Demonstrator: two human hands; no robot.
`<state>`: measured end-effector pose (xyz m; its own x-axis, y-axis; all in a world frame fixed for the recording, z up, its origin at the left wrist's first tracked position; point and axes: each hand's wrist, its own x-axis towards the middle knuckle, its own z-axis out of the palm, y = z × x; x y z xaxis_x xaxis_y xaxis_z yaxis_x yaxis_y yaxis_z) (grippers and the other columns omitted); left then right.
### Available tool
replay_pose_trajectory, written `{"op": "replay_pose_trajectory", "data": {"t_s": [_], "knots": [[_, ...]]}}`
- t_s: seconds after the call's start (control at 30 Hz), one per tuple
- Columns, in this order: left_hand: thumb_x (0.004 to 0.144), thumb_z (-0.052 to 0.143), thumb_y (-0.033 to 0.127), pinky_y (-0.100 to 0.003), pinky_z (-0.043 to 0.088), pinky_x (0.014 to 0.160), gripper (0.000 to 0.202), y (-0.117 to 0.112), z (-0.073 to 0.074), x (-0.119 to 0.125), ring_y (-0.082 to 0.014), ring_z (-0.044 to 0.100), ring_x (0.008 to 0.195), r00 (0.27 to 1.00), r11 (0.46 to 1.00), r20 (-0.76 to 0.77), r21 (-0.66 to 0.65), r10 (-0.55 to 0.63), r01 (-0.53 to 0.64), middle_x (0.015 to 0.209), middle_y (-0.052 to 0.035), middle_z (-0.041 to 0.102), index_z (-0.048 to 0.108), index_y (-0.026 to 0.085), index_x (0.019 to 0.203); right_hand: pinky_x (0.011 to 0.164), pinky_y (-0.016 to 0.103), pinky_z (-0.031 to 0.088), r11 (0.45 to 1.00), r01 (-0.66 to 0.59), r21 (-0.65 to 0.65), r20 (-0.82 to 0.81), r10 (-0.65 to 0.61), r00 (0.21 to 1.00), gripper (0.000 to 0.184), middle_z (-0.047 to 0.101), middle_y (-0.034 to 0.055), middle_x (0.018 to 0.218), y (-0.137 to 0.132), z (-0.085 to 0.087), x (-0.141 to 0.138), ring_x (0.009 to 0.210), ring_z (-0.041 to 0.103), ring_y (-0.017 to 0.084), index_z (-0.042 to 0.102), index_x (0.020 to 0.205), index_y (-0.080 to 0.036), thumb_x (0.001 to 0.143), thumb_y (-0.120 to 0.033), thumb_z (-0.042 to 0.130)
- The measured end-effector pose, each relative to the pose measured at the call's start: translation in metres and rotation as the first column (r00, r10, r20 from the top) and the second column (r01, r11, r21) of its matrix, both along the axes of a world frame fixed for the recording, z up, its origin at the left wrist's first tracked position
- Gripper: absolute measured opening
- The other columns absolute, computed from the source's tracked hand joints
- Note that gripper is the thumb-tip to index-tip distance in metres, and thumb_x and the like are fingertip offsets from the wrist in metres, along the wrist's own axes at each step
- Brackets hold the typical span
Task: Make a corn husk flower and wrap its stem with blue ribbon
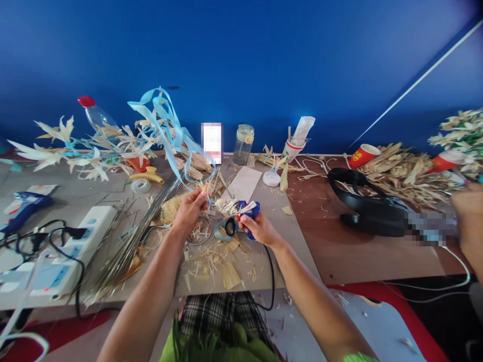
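Note:
Over the middle of the table, my left hand point(192, 207) is closed in a pinch on a small corn-husk piece point(221, 203) with light blue at its stem. Frayed pale strips of it spread toward my right hand point(256, 229). That hand is wrapped round a blue glue gun point(254, 207), whose black cord drops past the table's front edge. The gun's nozzle is hidden by the strips. A long light blue ribbon point(171, 146) loops up behind my left hand. Under my hands are a clear tape roll point(222, 230) and a coil of thin wire point(199, 231).
Left lie a wire bundle point(139, 226), a white power strip point(75, 256) and another blue glue gun point(26, 208). Husk flowers point(90, 156), a glass jar point(244, 146) and a cup point(293, 149) stand behind. Right are a black headset point(362, 201) and another person's arm point(470, 216).

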<state>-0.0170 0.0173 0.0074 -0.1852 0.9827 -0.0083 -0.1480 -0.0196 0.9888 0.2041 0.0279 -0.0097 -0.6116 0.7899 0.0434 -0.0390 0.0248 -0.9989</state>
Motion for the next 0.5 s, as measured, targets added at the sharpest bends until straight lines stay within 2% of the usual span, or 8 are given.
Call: {"op": "replay_pose_trajectory", "data": {"t_s": [0.17,0.33,0.5], "knots": [[0.076,0.062,0.045,-0.02,0.029,0.049,0.03,-0.0011,0.0033,-0.0004,-0.0067,0.039,0.049,0.997,0.999,0.073,-0.008,0.034,-0.033,0.051,0.0034,0.047,0.063,0.015,0.077,0.05,0.022,0.034,1.0,0.004,-0.005,0.002,-0.004,1.0,0.041,0.046,-0.0009,0.064,-0.0006,-0.0015,0.0029,0.055,0.041,0.009,0.053,0.078,-0.016,0.081,-0.058,0.053],[0.076,0.062,0.046,-0.02,0.028,0.048,0.03,-0.0011,0.0028,-0.0008,-0.0067,0.039,0.049,0.998,1.0,0.064,0.001,0.012,-0.012,0.052,0.0031,0.047,0.063,0.015,0.076,0.05,0.022,0.034,1.0,-0.003,-0.01,-0.041,0.002,0.999,0.042,0.046,-0.0008,0.065,-0.0016,0.001,0.0008,0.055,0.041,0.008,0.053,0.076,-0.016,0.081,-0.058,0.052],[0.074,0.064,0.046,-0.02,0.029,0.049,0.031,-0.0013,0.006,0.0007,-0.0065,0.04,0.048,0.995,1.0,0.102,-0.009,0.014,-0.013,0.052,0.0034,0.046,0.063,0.015,0.074,0.05,0.023,0.034,1.0,-0.005,0.007,0.02,0.005,1.0,0.044,0.046,-0.0013,0.062,-0.0017,0.0014,0.0,0.054,0.04,0.009,0.052,0.075,-0.017,0.08,-0.06,0.052]]}}
